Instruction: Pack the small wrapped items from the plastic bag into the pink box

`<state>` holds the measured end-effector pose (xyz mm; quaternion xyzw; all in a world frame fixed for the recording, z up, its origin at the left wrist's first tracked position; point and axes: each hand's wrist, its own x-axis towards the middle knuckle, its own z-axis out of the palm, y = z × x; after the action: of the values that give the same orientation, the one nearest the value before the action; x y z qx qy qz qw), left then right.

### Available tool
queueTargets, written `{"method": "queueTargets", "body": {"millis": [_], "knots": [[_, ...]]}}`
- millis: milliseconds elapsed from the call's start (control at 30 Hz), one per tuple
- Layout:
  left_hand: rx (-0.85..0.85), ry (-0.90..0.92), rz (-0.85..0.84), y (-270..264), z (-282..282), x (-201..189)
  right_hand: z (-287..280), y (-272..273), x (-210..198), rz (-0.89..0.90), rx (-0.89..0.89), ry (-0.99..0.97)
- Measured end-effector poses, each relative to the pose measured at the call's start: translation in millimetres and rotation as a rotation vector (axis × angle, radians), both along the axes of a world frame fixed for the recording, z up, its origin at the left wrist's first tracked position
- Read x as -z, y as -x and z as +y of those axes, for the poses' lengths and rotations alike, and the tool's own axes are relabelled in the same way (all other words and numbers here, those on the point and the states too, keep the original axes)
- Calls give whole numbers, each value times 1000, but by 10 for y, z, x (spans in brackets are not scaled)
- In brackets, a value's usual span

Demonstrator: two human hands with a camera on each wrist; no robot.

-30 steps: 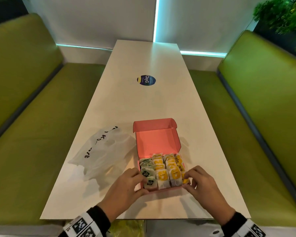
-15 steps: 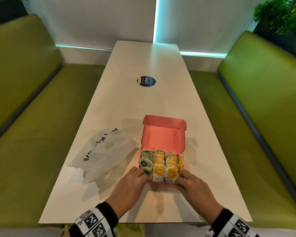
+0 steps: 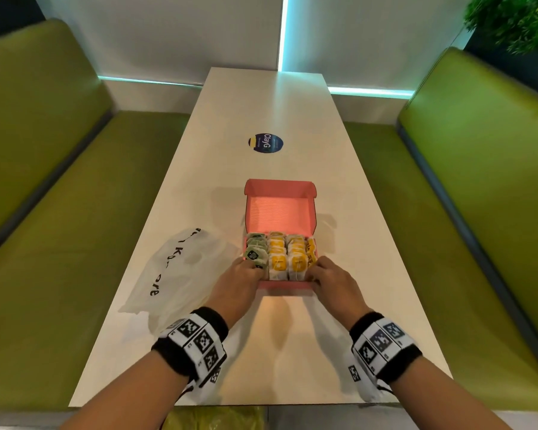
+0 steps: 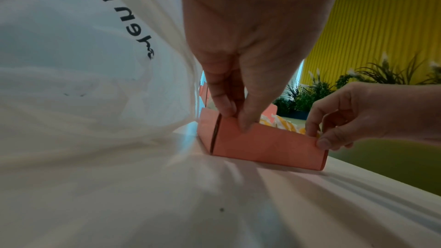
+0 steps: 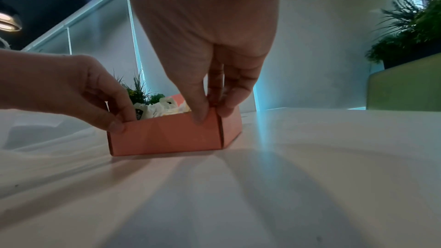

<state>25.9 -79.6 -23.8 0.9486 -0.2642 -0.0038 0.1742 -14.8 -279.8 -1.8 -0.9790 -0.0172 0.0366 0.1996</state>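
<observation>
The pink box (image 3: 288, 285) stands on the white table with its lid (image 3: 279, 209) open and upright at the far side. Rows of small wrapped items (image 3: 278, 254), green ones at the left and yellow ones beside them, fill it. My left hand (image 3: 251, 272) pinches the box's near left corner (image 4: 222, 129), thumb on the front wall, fingers over the rim. My right hand (image 3: 321, 274) pinches the near right corner (image 5: 214, 125) the same way. The white plastic bag (image 3: 174, 271) lies flat left of the box, against my left hand.
The long white table (image 3: 261, 113) runs away from me, with a round dark sticker (image 3: 265, 143) beyond the box. Green bench seats (image 3: 59, 212) flank both sides. A plant (image 3: 516, 23) stands at the back right.
Both hands have pushed the box away from me along the table and squared it up. The bag has stayed where it lay.
</observation>
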Motion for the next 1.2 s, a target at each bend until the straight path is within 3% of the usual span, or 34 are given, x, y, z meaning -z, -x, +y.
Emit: {"method": "queueTargets", "body": {"millis": [133,233,300,333,367,433,533,633,767,867,933,1067,1200], "knots": [[-7,-3,-1,36,-2,-60,20,-19,-55,-1,9,89],[-59,155,-258,113,106,-277,18,17,-146,-58,41,75],[-234,296,-478,142,260,-437,44,38,-228,-80,80,-8],[-383,337,-480,158,360,-519,78,42,-265,-98,93,-89],[-548,348,-404,164,465,-587,127,39,-298,-118,96,-180],[-761,269,-100,154,671,-622,268,16,-339,-85,72,-326],[-743,185,244,162,851,-548,541,3,-338,142,-40,-494],[-720,298,226,184,946,-495,797,7,-306,225,-135,-525],[-805,497,95,285,1151,-623,963,7,-342,99,-93,-587],[-792,978,248,468,1245,-830,973,9,-408,-59,-99,-683],[-708,1173,397,611,1226,-940,984,20,-468,-87,-215,-716],[-617,1355,656,773,1150,-948,1085,31,-530,-32,-419,-737],[-590,1453,738,934,1084,-871,1252,47,-504,65,-315,-1019]]}}
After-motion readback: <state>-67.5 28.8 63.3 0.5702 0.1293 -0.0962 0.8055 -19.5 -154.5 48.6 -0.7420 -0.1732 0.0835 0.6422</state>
